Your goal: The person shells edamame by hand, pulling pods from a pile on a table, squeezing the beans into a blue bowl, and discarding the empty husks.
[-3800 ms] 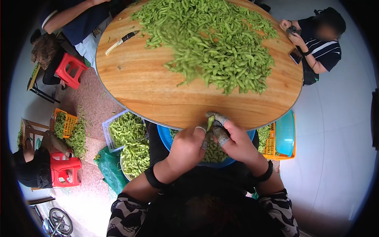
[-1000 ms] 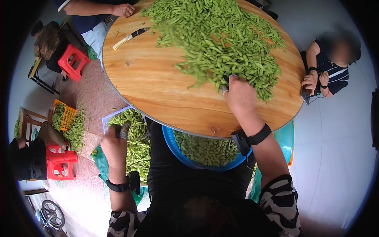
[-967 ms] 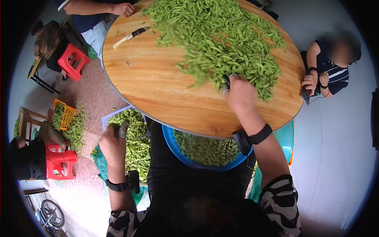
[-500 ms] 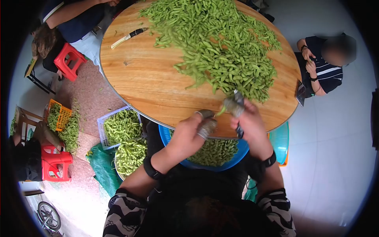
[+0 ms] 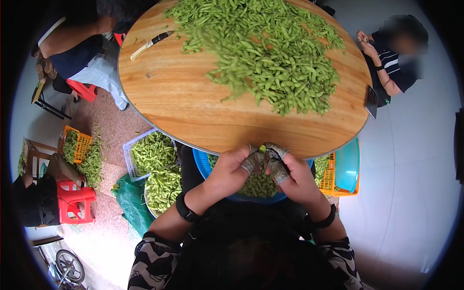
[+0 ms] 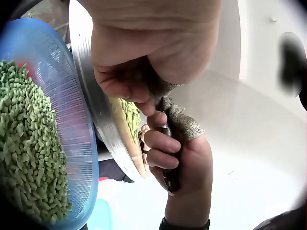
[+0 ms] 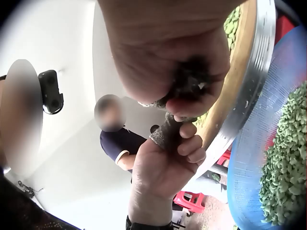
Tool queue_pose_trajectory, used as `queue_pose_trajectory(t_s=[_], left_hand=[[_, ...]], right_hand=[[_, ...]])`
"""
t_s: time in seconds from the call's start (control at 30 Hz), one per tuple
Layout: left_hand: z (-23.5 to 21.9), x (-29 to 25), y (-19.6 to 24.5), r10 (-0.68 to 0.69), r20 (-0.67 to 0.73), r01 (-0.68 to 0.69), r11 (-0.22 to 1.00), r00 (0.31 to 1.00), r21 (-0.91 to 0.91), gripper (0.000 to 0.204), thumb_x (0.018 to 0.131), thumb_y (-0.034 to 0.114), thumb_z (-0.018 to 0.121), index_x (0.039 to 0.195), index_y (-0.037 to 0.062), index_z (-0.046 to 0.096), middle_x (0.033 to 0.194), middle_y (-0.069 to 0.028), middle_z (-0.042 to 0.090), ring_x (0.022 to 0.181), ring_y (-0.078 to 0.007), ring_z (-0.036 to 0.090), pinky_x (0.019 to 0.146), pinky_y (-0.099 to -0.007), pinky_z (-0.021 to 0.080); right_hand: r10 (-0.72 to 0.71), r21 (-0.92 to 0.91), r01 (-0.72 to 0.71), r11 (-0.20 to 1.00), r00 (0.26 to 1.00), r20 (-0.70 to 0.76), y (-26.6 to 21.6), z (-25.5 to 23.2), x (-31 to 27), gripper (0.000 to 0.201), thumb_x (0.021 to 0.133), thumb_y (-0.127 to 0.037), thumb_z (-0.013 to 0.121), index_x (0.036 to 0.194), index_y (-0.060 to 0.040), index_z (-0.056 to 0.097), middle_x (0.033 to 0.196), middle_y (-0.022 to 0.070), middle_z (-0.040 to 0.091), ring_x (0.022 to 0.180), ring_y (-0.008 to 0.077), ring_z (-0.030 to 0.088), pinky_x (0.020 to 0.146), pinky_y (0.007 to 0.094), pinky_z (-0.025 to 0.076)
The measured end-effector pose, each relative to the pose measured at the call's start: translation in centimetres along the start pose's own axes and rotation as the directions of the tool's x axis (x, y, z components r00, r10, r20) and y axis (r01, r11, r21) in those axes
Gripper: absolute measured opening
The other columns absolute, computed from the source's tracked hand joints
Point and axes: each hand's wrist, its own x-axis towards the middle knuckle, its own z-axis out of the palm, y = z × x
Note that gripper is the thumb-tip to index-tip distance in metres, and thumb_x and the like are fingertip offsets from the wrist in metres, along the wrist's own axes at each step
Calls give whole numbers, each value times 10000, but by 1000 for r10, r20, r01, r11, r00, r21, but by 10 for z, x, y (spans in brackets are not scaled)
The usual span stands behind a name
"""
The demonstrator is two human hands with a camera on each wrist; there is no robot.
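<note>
I see both hands meeting at the near edge of the round wooden table (image 5: 183,106), with grey guards on their fingertips. The left hand (image 5: 252,159) and the right hand (image 5: 276,157) together pinch one green edamame pod (image 5: 262,149). They hold it over a blue mesh basket (image 5: 203,164) filled with green beans (image 5: 256,186). A big pile of pods (image 5: 270,53) covers the far half of the table. In the left wrist view, the right hand's curled fingers (image 6: 160,143) also wrap a dark handle (image 6: 171,178). In the right wrist view, the left hand (image 7: 168,163) sits below the right one, beside the basket (image 7: 259,158).
A knife (image 5: 150,43) lies at the table's far left. Crates of pods (image 5: 152,153) stand on the floor to the left, an orange crate with a teal basin (image 5: 348,166) to the right. People sit at the right (image 5: 394,53) and upper left (image 5: 72,43). A phone (image 5: 371,100) rests on the right rim.
A second ago the right hand was in the pile and the left hand was down by the floor crate. Both have since come together at the near edge with one pod between them.
</note>
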Motion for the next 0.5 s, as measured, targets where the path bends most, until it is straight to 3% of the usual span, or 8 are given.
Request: queue_pose_trajectory(t_s=[0.1,0.13,0.27,0.3,0.33,0.37,0.4,0.5], left_hand=[[2,-2,1,65,-24,-64,998,998,11,175,769,-99,474,848,8,587,781,-126,616,704,-248,600,653,-320,480],[2,-2,4,218,-38,-190,913,975,360,159,768,-88,494,846,9,591,782,-132,616,687,-246,590,634,-328,478],[1,-6,11,376,116,-300,478,919,826,119,807,-43,606,904,26,608,776,-43,608,661,-151,562,585,-322,485],[-1,-8,10,377,118,-302,478,918,825,119,807,-43,606,904,26,608,776,-43,608,661,-151,562,585,-322,485],[-5,-10,7,56,15,-58,961,998,271,108,811,-13,639,909,24,612,753,-62,603,641,-152,557,574,-320,479],[-7,-11,5,-261,153,301,862,953,-408,113,816,18,672,913,23,615,730,-81,597,621,-154,552,564,-317,473],[-6,-12,6,-264,150,303,860,953,-410,113,816,18,672,913,23,615,730,-81,597,621,-154,552,564,-317,473],[-5,-11,7,2,6,-2,1000,1000,13,99,821,45,670,897,22,612,724,-94,596,598,-160,545,543,-322,463]], right_hand=[[-134,-90,132,987,991,-13,11,-1,1,452,840,-1,471,1286,-52,523,844,2,627,591,45,509,531,213,424],[-133,-89,131,987,991,-17,9,0,0,452,840,-1,471,1286,-52,523,844,2,627,591,45,509,531,213,424],[263,271,-274,923,962,76,3,1,-5,462,867,-5,481,1323,-84,497,847,19,613,571,70,496,515,214,404],[402,481,-439,758,897,186,4,1,-6,472,877,-2,472,1341,-90,483,850,28,609,567,95,514,521,221,417],[401,481,-438,759,897,184,3,0,-5,472,877,-2,472,1341,-90,483,850,28,609,567,95,514,521,221,417],[364,647,-467,603,883,298,2,-2,-4,463,897,-6,470,1350,-105,474,842,8,590,542,65,459,488,201,360],[300,766,-497,408,865,402,0,-3,-4,454,917,-11,468,1358,-119,465,834,-12,571,517,35,405,455,181,303],[360,751,-514,413,850,384,-4,-3,-4,394,944,-25,466,1328,-113,484,806,-8,565,517,30,393,447,189,286]])
